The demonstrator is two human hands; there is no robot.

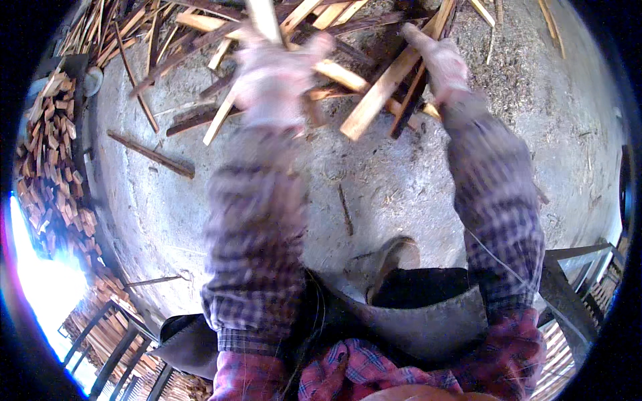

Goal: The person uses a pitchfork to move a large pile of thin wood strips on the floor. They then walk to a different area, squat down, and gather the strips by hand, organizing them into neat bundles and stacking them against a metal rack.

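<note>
Both forearms, in checked sleeves, reach forward to a loose heap of wooden strips [200, 21] on the floor. My left hand [274, 77] is over the heap, smeared by motion, its thumb out to the right. A pale strip [265, 20] rises just beyond its fingers; I cannot tell whether they grip it. Farther right, my right hand [447, 63] is closed on a long, light wooden strip [378, 97], its thumb laid across it and its other fingers mostly hidden. Close to that strip lies a dark strip [406, 107].
Cut wood pieces [50, 154] are stacked along the left side. A single strip [152, 155] and a thin stick [346, 209] lie on the concrete floor [401, 180]. Metal frames [114, 341] stand at lower left and lower right. A shoe [399, 257] shows below my arms.
</note>
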